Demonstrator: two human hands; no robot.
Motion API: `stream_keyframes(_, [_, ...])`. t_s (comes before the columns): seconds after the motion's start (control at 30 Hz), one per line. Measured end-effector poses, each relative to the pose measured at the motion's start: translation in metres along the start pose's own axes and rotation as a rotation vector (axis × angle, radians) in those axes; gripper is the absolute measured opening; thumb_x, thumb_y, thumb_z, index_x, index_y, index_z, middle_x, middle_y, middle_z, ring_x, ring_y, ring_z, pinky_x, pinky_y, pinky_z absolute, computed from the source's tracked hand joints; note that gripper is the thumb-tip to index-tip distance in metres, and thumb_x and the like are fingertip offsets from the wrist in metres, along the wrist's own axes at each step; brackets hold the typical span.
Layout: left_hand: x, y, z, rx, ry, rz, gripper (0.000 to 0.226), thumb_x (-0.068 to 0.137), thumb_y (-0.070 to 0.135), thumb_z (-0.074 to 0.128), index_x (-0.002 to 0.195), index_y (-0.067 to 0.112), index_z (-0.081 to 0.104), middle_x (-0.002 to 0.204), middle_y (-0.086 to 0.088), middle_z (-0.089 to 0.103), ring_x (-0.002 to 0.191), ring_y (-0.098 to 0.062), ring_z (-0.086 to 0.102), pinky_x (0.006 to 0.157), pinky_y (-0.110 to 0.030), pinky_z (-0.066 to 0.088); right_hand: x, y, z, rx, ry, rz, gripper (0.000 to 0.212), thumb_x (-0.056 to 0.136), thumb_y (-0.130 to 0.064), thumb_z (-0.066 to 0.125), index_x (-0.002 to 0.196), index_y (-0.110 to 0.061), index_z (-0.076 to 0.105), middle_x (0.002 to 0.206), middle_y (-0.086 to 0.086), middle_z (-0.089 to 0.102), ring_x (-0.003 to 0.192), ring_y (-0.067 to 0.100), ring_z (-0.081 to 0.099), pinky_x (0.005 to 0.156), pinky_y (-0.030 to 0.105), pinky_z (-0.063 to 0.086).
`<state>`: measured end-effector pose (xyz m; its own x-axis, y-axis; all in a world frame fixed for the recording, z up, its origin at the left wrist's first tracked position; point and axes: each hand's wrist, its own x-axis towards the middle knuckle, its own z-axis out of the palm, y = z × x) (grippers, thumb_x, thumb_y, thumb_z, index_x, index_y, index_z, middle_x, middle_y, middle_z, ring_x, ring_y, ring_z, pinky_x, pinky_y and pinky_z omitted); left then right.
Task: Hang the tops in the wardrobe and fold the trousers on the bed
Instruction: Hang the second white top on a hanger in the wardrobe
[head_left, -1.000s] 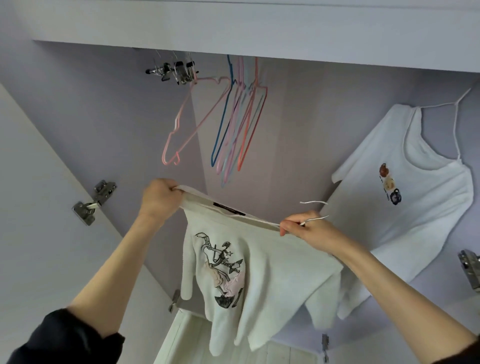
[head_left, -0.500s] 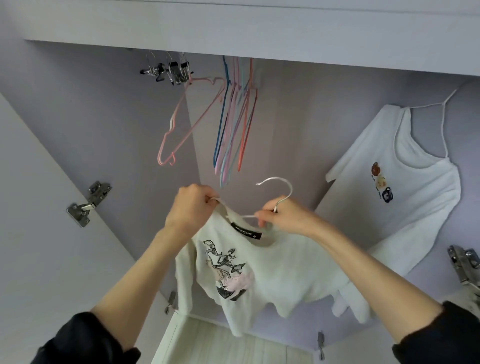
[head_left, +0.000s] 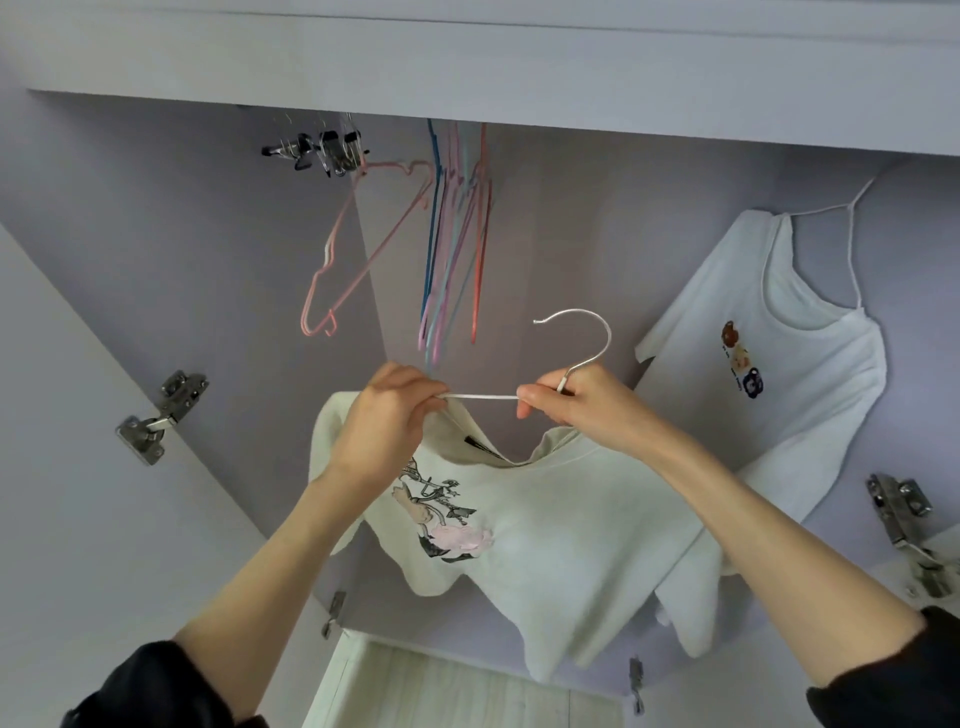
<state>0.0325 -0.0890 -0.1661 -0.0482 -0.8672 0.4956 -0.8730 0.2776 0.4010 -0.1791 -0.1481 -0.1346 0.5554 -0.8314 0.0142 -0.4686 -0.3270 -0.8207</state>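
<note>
The cream top (head_left: 545, 535) with the drawing on it is in the middle, held up inside the wardrobe (head_left: 156, 218). It is partly on a white hanger (head_left: 576, 353). The left hand (head_left: 384, 421) pinches the collar and the hanger's arm together at about 9 o'clock from the hook. The right hand (head_left: 582, 410) has its fingers curled round the hanger just under the hook, at about 3 o'clock from the left hand. The hook points up and is not on anything yet.

At 12 o'clock hang the empty coloured hangers (head_left: 452, 249), with some clips (head_left: 322, 150) beside them. At 2 o'clock a white top (head_left: 810, 374) already hangs.

The rail itself is hard to see, maybe hidden by the top edge.

What could go wrong? The left shoulder of the cream top looks only half on, so it could slide off when the left hand lets go. The top sags low on the right side, and that weight could tip the hanger. The hook could also catch the coloured hangers on the way up and knock them.
</note>
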Motion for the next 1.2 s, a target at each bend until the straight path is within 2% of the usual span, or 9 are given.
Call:
stream_keyframes(0.23, [-0.004, -0.014, -0.009, 0.009, 0.164, -0.096, 0.015, 0.079, -0.012, 0.063, 0.087, -0.004, 0.073, 0.081, -0.019, 0.067, 0.078, -0.039, 0.058, 0.071, -0.023, 0.034, -0.022, 0.050, -0.023, -0.130, 0.292, 0.023, 0.021, 0.086, -0.016, 0.067, 0.105, -0.007, 0.070, 0.097, 0.001, 0.070, 0.087, 0.011, 0.063, 0.087, 0.023, 0.047])
stream_keyframes(0.47, [-0.009, -0.028, -0.004, 0.034, 0.177, -0.167, 0.014, 0.084, -0.006, 0.062, 0.088, 0.000, 0.074, 0.081, -0.019, 0.067, 0.082, -0.038, 0.056, 0.074, -0.032, 0.038, -0.029, 0.084, -0.022, -0.192, 0.336, 0.009, 0.021, 0.093, -0.014, 0.057, 0.101, 0.002, 0.069, 0.090, 0.023, 0.069, 0.086, 0.041, 0.061, 0.081, 0.034, 0.048])
stream_keyframes(0.6, [-0.015, -0.042, -0.008, 0.116, 0.146, -0.210, 0.012, 0.085, -0.004, 0.062, 0.087, 0.000, 0.073, 0.084, -0.020, 0.066, 0.084, -0.039, 0.056, 0.071, -0.041, 0.046, -0.026, 0.087, -0.030, -0.153, 0.521, 0.004, 0.022, 0.093, -0.013, 0.057, 0.107, -0.001, 0.069, 0.094, -0.003, 0.068, 0.089, 0.018, 0.064, 0.074, -0.002, 0.037])
stream_keyframes(0.7, [-0.016, -0.046, -0.008, 0.155, 0.136, -0.205, 0.013, 0.083, -0.008, 0.061, 0.086, -0.002, 0.072, 0.083, -0.021, 0.065, 0.085, -0.040, 0.057, 0.067, -0.045, 0.049, -0.027, 0.087, -0.036, -0.170, 0.589, -0.036, 0.020, 0.092, -0.013, 0.059, 0.097, 0.003, 0.070, 0.085, 0.014, 0.071, 0.075, 0.028, 0.061, 0.065, 0.005, 0.038])
stream_keyframes(0.87, [-0.020, -0.039, 0.000, 0.111, 0.219, -0.247, 0.013, 0.087, -0.002, 0.060, 0.089, 0.002, 0.072, 0.085, -0.017, 0.066, 0.080, -0.035, 0.057, 0.065, -0.028, 0.032, -0.033, 0.096, -0.045, -0.440, 0.316, 0.089, 0.030, 0.092, -0.022, 0.059, 0.075, 0.003, 0.061, 0.055, 0.008, 0.046, 0.057, 0.025, 0.040, 0.055, 0.022, 0.033])
stream_keyframes(0.93, [-0.024, -0.037, 0.003, 0.104, 0.224, -0.233, 0.012, 0.086, -0.002, 0.061, 0.089, 0.002, 0.072, 0.085, -0.015, 0.068, 0.079, -0.035, 0.058, 0.064, -0.025, 0.029, -0.036, 0.095, -0.042, -0.416, 0.223, 0.126, 0.023, 0.090, -0.023, 0.062, 0.098, -0.002, 0.070, 0.082, 0.009, 0.070, 0.078, 0.024, 0.061, 0.070, 0.018, 0.040])
stream_keyframes(1.03, [-0.026, -0.039, 0.001, 0.052, 0.223, -0.229, 0.012, 0.084, -0.004, 0.063, 0.089, 0.001, 0.073, 0.084, -0.016, 0.068, 0.079, -0.037, 0.059, 0.065, -0.023, 0.030, -0.030, 0.078, -0.024, -0.343, 0.240, -0.001, 0.033, 0.088, -0.024, 0.065, 0.119, -0.011, 0.065, 0.117, -0.002, 0.066, 0.108, 0.010, 0.059, 0.095, 0.018, 0.040])
stream_keyframes(1.1, [-0.025, -0.041, -0.003, 0.010, 0.220, -0.239, 0.011, 0.083, -0.003, 0.064, 0.089, 0.000, 0.073, 0.085, -0.017, 0.068, 0.080, -0.036, 0.059, 0.067, -0.019, 0.030, -0.024, 0.066, -0.012, -0.295, 0.269, -0.061, 0.021, 0.090, -0.022, 0.063, 0.097, -0.003, 0.069, 0.083, 0.002, 0.068, 0.078, 0.005, 0.055, 0.077, 0.021, 0.042])
stream_keyframes(1.2, [-0.024, -0.043, -0.011, -0.051, 0.197, -0.256, 0.012, 0.083, 0.001, 0.065, 0.092, 0.001, 0.074, 0.086, -0.015, 0.068, 0.083, -0.029, 0.058, 0.071, -0.006, 0.033, -0.021, 0.059, -0.007, -0.183, 0.339, -0.044, 0.036, 0.091, -0.014, 0.060, 0.066, 0.006, 0.044, 0.055, -0.002, 0.031, 0.054, 0.006, 0.027, 0.055, 0.020, 0.027])
